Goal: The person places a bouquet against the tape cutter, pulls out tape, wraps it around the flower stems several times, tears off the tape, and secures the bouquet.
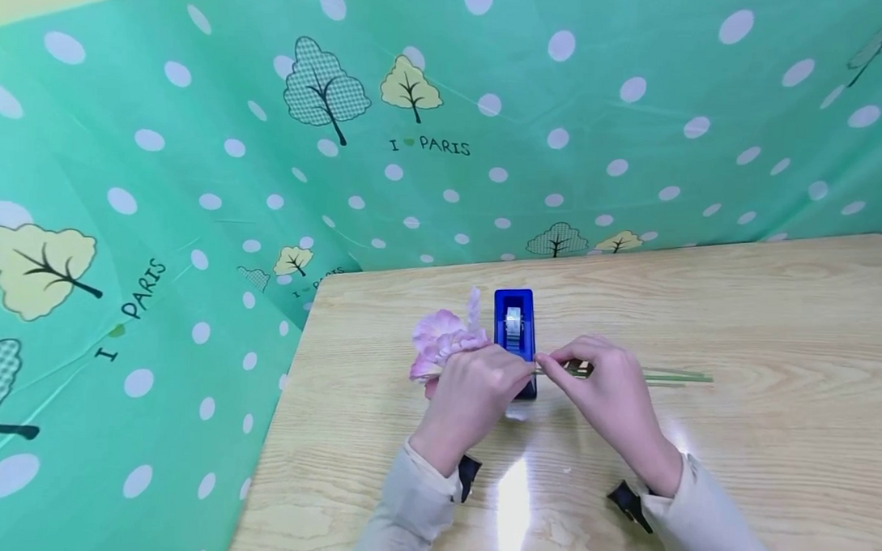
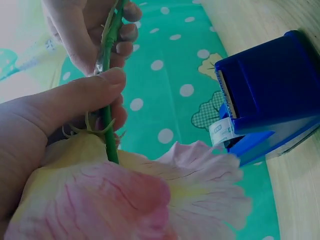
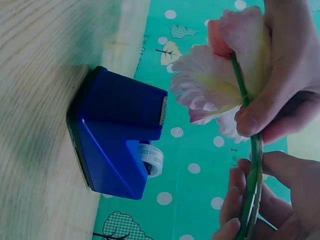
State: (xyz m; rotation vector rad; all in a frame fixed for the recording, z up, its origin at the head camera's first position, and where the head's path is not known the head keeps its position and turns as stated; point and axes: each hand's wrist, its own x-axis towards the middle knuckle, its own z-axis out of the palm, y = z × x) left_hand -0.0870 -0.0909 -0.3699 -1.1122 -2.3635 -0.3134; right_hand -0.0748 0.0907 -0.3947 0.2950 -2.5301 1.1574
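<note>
Pink artificial flowers (image 1: 442,340) lie to the left in the head view, their green stems (image 1: 678,377) running off to the right. My left hand (image 1: 477,386) pinches the stems between thumb and fingers just below the petals. Close beside it, my right hand (image 1: 608,387) holds the stems (image 3: 254,175) farther down, with its thumb and curled fingers about them. A shiny clear bit shows along the stem between the hands in the left wrist view. The blue tape dispenser (image 1: 515,298) with its tape roll (image 3: 152,160) stands just beyond the hands; they hide its near part.
The wooden table (image 1: 774,336) carries the dispenser. Behind and left of it hangs a green dotted cloth (image 1: 444,194) printed with trees. Black devices (image 1: 630,505) sit at both cuffs.
</note>
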